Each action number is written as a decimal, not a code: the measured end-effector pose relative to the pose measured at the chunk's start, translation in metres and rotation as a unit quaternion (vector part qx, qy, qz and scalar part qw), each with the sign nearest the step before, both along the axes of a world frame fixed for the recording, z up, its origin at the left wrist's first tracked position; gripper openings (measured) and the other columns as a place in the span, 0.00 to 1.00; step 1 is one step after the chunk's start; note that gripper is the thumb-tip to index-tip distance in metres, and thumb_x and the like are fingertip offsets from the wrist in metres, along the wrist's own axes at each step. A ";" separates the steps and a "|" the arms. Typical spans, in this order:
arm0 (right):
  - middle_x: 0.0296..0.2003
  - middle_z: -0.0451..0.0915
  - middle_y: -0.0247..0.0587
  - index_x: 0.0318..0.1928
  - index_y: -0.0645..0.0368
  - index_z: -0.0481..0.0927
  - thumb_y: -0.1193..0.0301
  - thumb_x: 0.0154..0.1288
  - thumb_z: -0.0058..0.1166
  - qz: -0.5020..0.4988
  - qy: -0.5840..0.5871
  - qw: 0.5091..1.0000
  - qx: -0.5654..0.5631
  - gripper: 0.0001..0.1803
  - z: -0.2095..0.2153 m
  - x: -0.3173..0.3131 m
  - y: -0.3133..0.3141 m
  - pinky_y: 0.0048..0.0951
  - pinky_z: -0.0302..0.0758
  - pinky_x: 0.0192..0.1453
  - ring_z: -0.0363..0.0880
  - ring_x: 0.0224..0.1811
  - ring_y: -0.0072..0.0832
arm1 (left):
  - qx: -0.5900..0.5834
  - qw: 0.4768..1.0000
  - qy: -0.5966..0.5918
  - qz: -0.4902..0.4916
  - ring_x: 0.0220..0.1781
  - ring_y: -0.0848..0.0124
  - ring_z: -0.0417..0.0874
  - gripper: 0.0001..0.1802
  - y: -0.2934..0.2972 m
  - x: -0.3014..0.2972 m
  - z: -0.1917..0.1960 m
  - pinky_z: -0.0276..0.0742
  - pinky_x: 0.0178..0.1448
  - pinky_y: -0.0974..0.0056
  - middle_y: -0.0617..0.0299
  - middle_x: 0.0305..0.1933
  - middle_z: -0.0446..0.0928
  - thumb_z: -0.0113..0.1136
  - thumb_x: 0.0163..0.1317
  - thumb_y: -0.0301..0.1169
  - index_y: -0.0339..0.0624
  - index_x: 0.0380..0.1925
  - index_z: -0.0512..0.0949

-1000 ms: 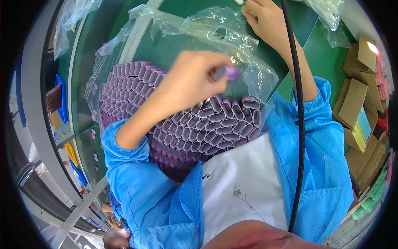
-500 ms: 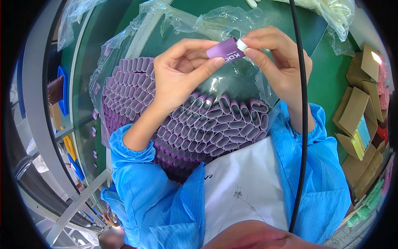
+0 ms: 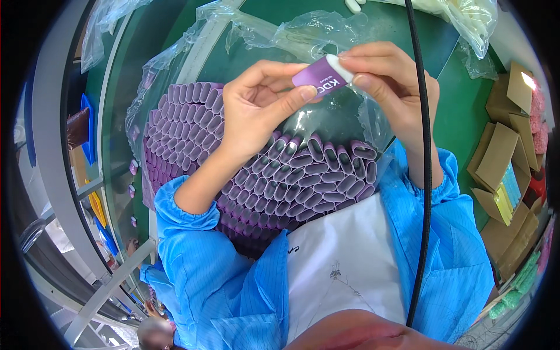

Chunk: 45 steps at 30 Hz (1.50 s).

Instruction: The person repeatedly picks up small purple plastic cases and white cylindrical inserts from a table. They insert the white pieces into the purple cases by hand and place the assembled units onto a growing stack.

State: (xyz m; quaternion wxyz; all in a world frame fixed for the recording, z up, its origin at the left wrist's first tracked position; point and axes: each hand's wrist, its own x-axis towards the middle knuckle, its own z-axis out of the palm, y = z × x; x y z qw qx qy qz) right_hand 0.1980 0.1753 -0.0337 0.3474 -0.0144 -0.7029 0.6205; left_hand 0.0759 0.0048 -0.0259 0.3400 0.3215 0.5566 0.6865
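My left hand (image 3: pixel 254 108) pinches a small purple sleeve (image 3: pixel 318 77), flat and oval with white lettering, between thumb and fingers. A white piece (image 3: pixel 338 65) fills the sleeve's right end and shows as a slim band there. Against that end press the thumb and fingers of my right hand (image 3: pixel 388 87), closed on the white piece. How deep it sits inside cannot be seen. Below my hands, many open-ended purple sleeves (image 3: pixel 280 192) are packed in rows, their oval mouths facing up.
Crumpled clear plastic film (image 3: pixel 332 29) lies around the sleeves on a green surface (image 3: pixel 455 116). A black cable (image 3: pixel 424 175) hangs in front of my right arm. Cardboard boxes (image 3: pixel 496 157) stand at the right; a metal frame (image 3: pixel 61 146) runs along the left.
Both hands have shifted slightly down with the sleeve, which is tilted more. The white piece, earlier pinched at the sleeve's mouth, now spans its end.
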 end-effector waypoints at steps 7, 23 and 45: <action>0.31 0.84 0.44 0.36 0.64 0.84 0.84 0.51 0.65 -0.101 0.054 0.989 0.095 0.09 -0.010 -0.005 -0.009 0.26 0.78 0.34 0.83 0.31 0.31 | 0.026 1.000 0.016 0.002 0.51 0.63 0.83 0.15 0.001 0.000 -0.003 0.83 0.56 0.58 0.46 0.48 0.79 0.61 0.58 0.13 0.28 0.46 0.76; 0.35 0.85 0.44 0.42 0.66 0.85 0.80 0.62 0.59 0.056 0.027 0.997 -0.054 0.08 -0.004 0.003 -0.013 0.24 0.75 0.39 0.80 0.36 0.26 | 0.118 0.986 0.091 -0.074 0.56 0.57 0.81 0.16 -0.002 -0.008 -0.005 0.81 0.59 0.58 0.44 0.51 0.77 0.60 0.55 0.09 0.27 0.45 0.77; 0.31 0.81 0.43 0.40 0.67 0.82 0.80 0.58 0.62 -0.031 0.065 0.976 0.204 0.09 -0.003 -0.006 -0.014 0.26 0.75 0.32 0.79 0.29 0.30 | 0.026 0.994 0.079 -0.074 0.53 0.63 0.81 0.16 -0.006 -0.013 -0.003 0.80 0.56 0.61 0.45 0.51 0.78 0.63 0.55 0.13 0.31 0.45 0.77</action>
